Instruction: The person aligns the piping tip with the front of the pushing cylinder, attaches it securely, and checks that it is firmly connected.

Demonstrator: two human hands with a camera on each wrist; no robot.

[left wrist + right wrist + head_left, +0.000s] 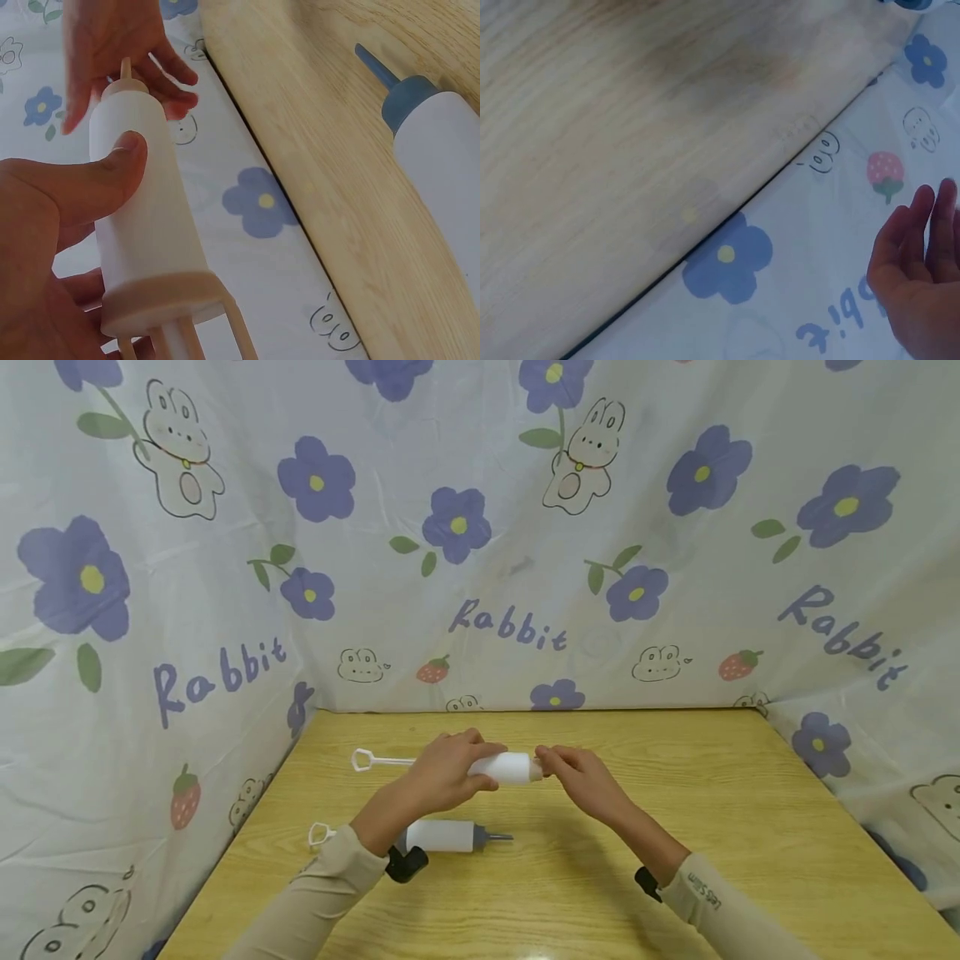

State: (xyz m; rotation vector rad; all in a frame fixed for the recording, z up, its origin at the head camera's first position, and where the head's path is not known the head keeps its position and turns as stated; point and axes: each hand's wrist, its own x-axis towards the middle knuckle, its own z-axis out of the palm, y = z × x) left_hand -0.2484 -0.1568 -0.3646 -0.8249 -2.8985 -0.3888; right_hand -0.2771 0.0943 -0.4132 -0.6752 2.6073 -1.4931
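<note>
My left hand [448, 772] grips a large plunger syringe with beige fittings [508, 767], thumb along its white barrel. It lies sideways above the table, its white plunger rod [393, 762] and hexagonal ring pointing left. At its other end is a beige nozzle [126, 69], with my right hand [588, 782] close around the tip. In the left wrist view that hand's fingers [174, 66] are spread and loosely bent; whether they touch the nozzle I cannot tell. A similar syringe with blue-grey fittings [441, 836] lies on the table nearer me, partly behind my left wrist.
The wood-grain table [675, 877] spreads under both hands. A white cloth [510, 585] printed with rabbits, flowers and strawberries hangs behind the table and along both sides. Black wrist straps [407, 864] sit at my sleeve cuffs.
</note>
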